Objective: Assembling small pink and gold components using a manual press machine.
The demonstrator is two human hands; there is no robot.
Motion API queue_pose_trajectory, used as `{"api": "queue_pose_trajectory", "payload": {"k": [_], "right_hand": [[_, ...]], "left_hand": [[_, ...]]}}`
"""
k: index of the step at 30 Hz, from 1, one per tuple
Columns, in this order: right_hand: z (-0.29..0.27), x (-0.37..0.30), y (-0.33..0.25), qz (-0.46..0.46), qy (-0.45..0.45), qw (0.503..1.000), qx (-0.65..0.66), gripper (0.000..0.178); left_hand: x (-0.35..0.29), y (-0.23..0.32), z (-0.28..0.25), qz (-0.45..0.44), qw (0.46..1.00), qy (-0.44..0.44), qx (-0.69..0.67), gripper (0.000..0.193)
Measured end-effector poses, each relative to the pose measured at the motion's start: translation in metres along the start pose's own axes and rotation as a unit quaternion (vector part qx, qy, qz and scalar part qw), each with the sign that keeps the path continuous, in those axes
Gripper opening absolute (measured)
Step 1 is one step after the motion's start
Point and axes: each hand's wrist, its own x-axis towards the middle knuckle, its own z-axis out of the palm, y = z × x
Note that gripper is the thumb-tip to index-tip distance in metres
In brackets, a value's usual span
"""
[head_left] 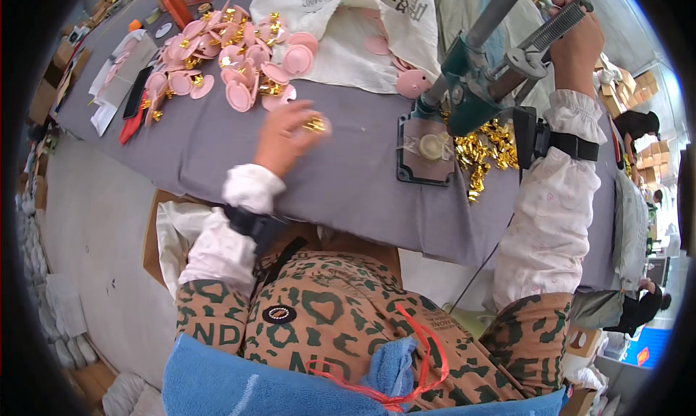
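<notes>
My left hand (pixel 281 144) is over the front of the table, blurred by motion. Its fingers pinch a pale round disc with a gold metal piece (pixel 315 124) on it. High on the right, my right hand (pixel 580 46) curls around the handle of a green hand press, beside its coil spring (pixel 554 26); the handle itself is mostly hidden. The press (pixel 464 75) stands on a dark base plate (pixel 428 171), where a small round die (pixel 431 147) sits. Loose gold metal pieces (pixel 495 146) lie heaped right of the base.
Pink discs with gold pieces (pixel 235 60) are piled at the back left. More pink discs show in the mouth of a white woven sack (pixel 326 39). A dark phone (pixel 136 93), red cloth (pixel 130 128) and orange can (pixel 176 8) lie farther left. Other people work at far right.
</notes>
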Motion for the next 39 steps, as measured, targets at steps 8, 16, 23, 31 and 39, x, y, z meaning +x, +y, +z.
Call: {"api": "queue_pose_trajectory", "payload": {"k": [8, 16, 23, 31, 39], "right_hand": [[-0.015, 0.010, 0.009, 0.003, -0.037, 0.998, -0.057, 0.027], [-0.019, 0.006, 0.000, 0.006, -0.023, 0.998, -0.066, 0.019], [-0.084, -0.146, -0.060, -0.167, -0.001, 0.986, -0.005, 0.028], [-0.145, -0.285, -0.039, -0.025, -0.118, 0.972, -0.203, 0.028], [-0.069, -0.074, -0.066, 0.018, -0.048, 0.998, 0.031, 0.032]], "left_hand": [[0.018, 0.077, 0.174, -0.011, 0.991, -0.123, -0.042, 0.034], [0.025, 0.086, 0.192, 0.000, 0.993, -0.117, 0.002, 0.039], [0.022, 0.085, 0.187, 0.005, 0.995, -0.098, 0.030, 0.046], [0.037, 0.104, 0.172, 0.002, 0.989, -0.148, -0.020, 0.048], [0.019, 0.083, 0.181, 0.068, 0.992, -0.020, -0.101, 0.042]]}}
